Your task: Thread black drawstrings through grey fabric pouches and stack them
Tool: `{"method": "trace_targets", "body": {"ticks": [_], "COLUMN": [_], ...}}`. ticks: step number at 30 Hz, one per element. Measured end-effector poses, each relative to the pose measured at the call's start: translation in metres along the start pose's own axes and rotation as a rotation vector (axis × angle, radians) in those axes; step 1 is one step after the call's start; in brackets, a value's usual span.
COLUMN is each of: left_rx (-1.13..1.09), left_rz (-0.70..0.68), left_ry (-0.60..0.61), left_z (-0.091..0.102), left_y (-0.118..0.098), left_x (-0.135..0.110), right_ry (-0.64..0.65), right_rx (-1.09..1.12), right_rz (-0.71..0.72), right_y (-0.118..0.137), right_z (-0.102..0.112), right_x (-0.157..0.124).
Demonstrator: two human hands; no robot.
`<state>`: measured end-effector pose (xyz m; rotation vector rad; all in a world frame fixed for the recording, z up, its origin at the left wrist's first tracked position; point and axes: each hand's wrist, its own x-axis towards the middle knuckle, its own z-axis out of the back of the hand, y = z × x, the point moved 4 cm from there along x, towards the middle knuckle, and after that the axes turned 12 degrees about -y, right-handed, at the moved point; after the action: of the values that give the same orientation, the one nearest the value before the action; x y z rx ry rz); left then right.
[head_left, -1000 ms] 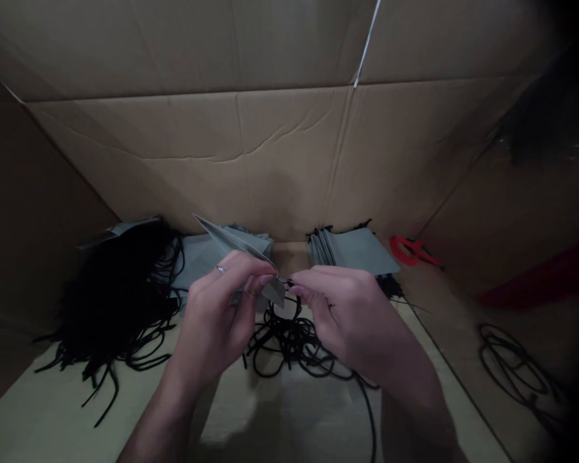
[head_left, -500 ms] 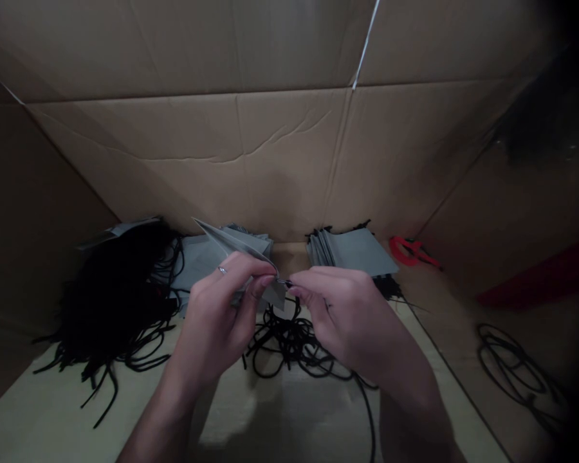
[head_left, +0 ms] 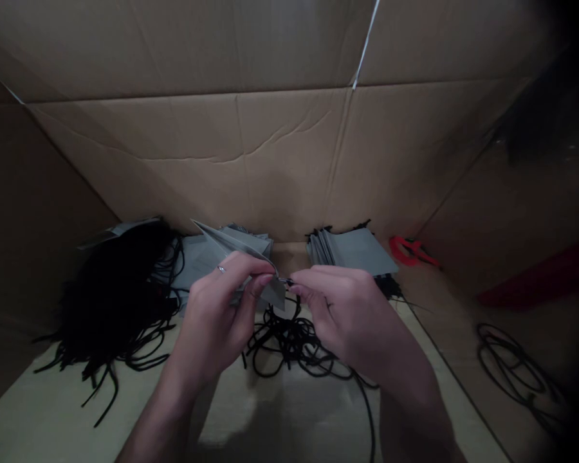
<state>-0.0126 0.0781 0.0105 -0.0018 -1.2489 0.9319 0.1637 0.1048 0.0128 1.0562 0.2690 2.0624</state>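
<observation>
"Going left to right, what have you got?"

"Black cords (head_left: 116, 289) heaped beside a stack of grey pouches (head_left: 200, 270). Your left hand (head_left: 212, 315) is closed narrowly, pinching a folded grey pouch (head_left: 275, 292)."

"And your right hand (head_left: 347, 315)?"

"Narrow too, fingertips (head_left: 294, 290) nipping a small dark tip, too small to tell, at that pouch's edge. Beyond sit another pouch stack (head_left: 352, 252) and red-handled scissors (head_left: 408, 249)."

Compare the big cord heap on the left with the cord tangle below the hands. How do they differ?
The heap is far larger than the tangle. The heap is a dense mass; the tangle is looser, with loops showing. Both are black cord.
</observation>
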Motion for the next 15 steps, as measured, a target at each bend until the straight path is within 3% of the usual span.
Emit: {"method": "trace_targets", "body": {"ticks": [15], "left_rx": [0.009], "left_rz": [0.002], "left_ry": [0.007], "left_z": [-0.0009], "left_y": [-0.0004], "left_x": [0.0009], "right_ry": [0.002], "right_rx": [-0.001], "right_rz": [0.004], "right_y": [-0.0002], "right_z": [0.0012], "right_x": [-0.0014]}}
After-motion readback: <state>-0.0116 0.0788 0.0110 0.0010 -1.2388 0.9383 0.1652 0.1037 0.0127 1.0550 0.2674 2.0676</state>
